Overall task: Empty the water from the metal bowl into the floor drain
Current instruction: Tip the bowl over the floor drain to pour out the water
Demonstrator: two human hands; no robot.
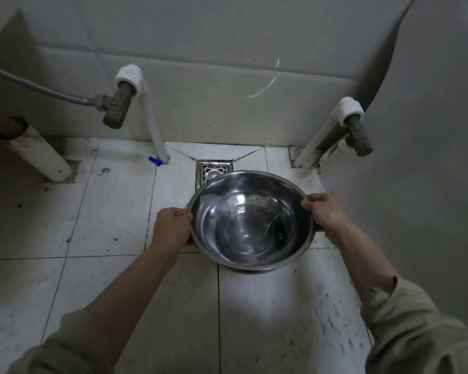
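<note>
Sleeved forearms reach in; metal bowl (250, 221) gripped at opposite rims by left hand (173, 229) and right hand (325, 213), fingers curled tight. Water still inside, held level just before floor drain (214, 171); pouring not yet begun.

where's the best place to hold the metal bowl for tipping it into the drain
Hold the metal bowl by its thin rolled rim at opposite sides, as the left hand and right hand do now. That leaves the far edge, already over the floor drain, free to dip and pour.
</note>
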